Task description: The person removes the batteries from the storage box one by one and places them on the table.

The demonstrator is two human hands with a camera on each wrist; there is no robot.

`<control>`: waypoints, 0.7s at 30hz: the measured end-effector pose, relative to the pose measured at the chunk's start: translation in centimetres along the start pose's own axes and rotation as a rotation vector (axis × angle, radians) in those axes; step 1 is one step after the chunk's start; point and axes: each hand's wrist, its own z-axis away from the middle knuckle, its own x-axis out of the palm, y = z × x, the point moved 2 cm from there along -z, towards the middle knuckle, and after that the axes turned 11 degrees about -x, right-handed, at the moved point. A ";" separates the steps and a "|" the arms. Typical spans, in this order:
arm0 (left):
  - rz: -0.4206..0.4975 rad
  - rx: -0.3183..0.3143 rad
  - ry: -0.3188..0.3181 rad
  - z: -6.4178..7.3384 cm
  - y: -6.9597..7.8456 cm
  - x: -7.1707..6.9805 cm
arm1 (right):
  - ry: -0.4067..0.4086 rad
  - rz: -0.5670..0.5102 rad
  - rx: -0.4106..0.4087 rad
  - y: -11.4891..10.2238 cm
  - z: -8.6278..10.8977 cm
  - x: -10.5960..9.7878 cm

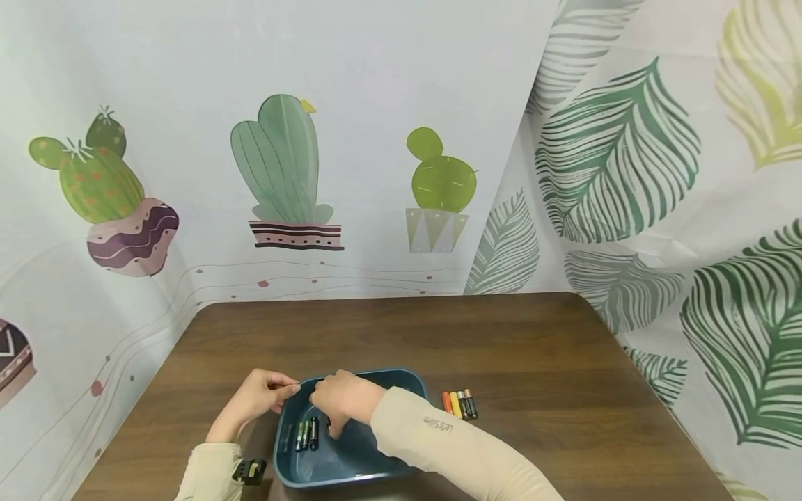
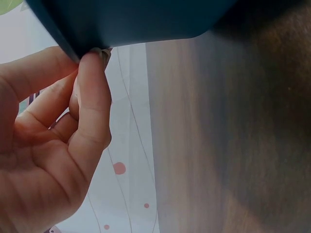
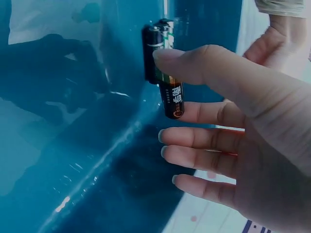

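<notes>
Pinching the tray (image 1: 351, 463) at its far-left corner with the left hand (image 1: 258, 395). Counting three dark batteries (image 1: 305, 434) side by side in the tray's left part. Gripping one black battery (image 3: 173, 100), white-lettered and orange-marked, over the tray's floor between thumb and forefinger of the right hand (image 1: 344, 400). Counting four batteries (image 1: 460, 404) right of the tray: one orange, one yellow, two blackish.

Brown wood-grain table (image 1: 526, 355), far corners rounded. Beyond its back edge, white wall cloth (image 1: 376, 62) printed with potted plants: spotted cactus (image 1: 103, 181) at left, tall blue-green cactus (image 1: 285, 160) mid, round bright-green cactus (image 1: 443, 182) farther right. Thin wavy lines and reddish dots (image 1: 263, 284) run below. Right side: creased white cloth (image 1: 683, 42), large leaves (image 1: 617, 153) in green, grey, yellow. Light soft, fairly even
</notes>
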 end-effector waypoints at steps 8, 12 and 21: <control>0.003 0.000 0.004 0.0 0.0 0.1 | 0.041 0.028 -0.028 0.9 1.6 -0.4; 0.005 -0.008 0.006 0.0 0.0 0.1 | 0.067 0.026 -0.023 1.5 2.6 -0.6; 0.003 -0.009 0.012 0.0 -0.1 0.1 | 0.114 -0.027 -0.005 2.8 4.8 -1.0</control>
